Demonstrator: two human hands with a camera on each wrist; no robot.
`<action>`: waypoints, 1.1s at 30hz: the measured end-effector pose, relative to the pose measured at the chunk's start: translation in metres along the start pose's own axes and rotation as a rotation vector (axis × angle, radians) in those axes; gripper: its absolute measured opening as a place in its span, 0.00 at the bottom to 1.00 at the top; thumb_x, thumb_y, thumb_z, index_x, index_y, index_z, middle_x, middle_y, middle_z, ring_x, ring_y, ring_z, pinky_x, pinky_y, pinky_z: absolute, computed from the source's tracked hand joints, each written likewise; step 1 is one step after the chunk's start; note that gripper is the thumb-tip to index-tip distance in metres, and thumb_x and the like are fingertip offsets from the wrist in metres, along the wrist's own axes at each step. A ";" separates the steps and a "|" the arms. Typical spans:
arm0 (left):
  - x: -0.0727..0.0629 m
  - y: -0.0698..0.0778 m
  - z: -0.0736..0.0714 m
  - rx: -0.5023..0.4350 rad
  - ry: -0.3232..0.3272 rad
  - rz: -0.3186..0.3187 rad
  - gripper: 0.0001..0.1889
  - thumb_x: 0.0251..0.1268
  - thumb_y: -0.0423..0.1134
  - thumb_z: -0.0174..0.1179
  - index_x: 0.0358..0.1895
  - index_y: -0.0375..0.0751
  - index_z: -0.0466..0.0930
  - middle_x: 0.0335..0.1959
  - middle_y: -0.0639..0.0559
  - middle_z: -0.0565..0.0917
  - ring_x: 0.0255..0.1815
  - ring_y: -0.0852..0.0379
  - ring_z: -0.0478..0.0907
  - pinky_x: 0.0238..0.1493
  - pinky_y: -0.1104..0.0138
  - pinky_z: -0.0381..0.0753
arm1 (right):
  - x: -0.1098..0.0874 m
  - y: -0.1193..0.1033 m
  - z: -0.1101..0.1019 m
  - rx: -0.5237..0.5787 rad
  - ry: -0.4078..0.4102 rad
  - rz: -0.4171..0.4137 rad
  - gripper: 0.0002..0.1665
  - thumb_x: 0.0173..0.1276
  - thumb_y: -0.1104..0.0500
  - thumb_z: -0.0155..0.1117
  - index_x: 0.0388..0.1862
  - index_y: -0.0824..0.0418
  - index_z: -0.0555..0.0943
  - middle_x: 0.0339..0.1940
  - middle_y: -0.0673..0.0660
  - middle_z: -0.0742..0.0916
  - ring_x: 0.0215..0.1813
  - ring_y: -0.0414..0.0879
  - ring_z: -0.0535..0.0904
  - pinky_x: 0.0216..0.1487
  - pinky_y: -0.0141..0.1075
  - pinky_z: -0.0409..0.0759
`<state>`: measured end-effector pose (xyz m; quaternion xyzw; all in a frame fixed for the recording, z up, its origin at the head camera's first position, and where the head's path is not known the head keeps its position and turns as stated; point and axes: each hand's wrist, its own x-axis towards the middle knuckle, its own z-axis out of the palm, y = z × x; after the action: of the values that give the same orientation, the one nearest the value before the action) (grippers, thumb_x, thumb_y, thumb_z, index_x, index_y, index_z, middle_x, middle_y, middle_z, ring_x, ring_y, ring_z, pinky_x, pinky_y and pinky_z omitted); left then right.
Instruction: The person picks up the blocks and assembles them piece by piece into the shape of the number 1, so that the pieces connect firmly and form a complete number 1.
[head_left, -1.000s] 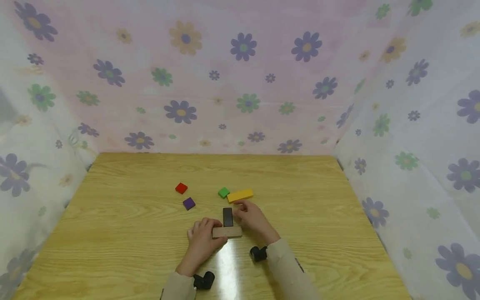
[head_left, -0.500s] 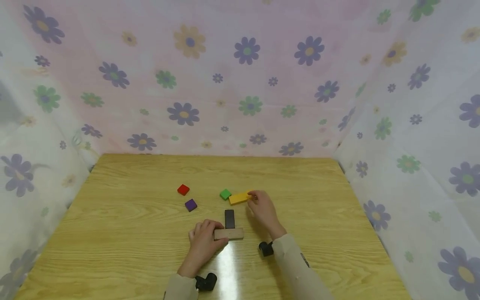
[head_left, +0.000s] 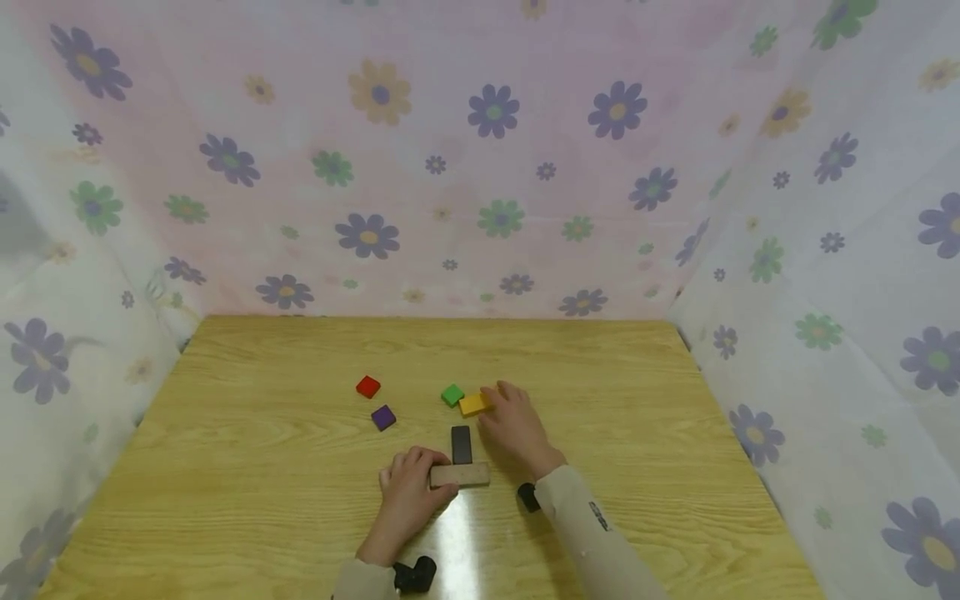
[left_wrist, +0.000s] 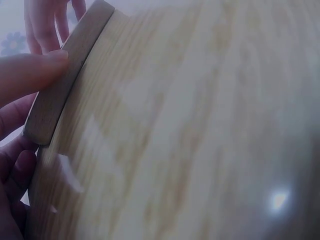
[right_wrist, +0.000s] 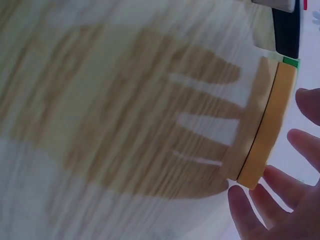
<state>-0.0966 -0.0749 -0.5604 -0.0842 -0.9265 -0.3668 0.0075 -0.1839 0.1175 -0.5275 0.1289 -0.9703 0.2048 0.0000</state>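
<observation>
My left hand point(head_left: 417, 479) pinches the left end of a tan wooden block point(head_left: 463, 475) that lies flat on the wooden table point(head_left: 262, 467). In the left wrist view the thumb point(left_wrist: 37, 70) presses the tan block's point(left_wrist: 65, 75) edge. A black block point(head_left: 461, 444) lies just beyond the tan one, at a right angle to it. My right hand point(head_left: 506, 410) is over the right half of a yellow block point(head_left: 472, 405). In the right wrist view its fingers point(right_wrist: 305, 142) are spread around the yellow block point(right_wrist: 267, 125) without clearly touching it. A green block point(head_left: 452, 395) sits at the yellow block's left end.
A red block point(head_left: 367, 386) and a purple block point(head_left: 383, 417) lie apart to the left. Flowered cloth walls point(head_left: 480, 167) enclose the table at the back and on both sides.
My right hand left the black block, reached the yellow block's right end, and now covers its right half. The left hand has kept its hold on the tan block.
</observation>
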 end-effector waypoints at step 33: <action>0.000 -0.003 0.003 -0.005 -0.015 -0.007 0.17 0.48 0.54 0.63 0.42 0.59 0.75 0.44 0.62 0.71 0.42 0.56 0.61 0.39 0.58 0.49 | 0.022 -0.005 0.004 0.225 -0.268 0.193 0.29 0.60 0.38 0.51 0.50 0.58 0.67 0.27 0.51 0.77 0.26 0.45 0.71 0.27 0.36 0.68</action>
<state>-0.0973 -0.0750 -0.5653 -0.0835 -0.9258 -0.3687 -0.0009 -0.2033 0.1060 -0.5277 0.0606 -0.9405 0.2920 -0.1631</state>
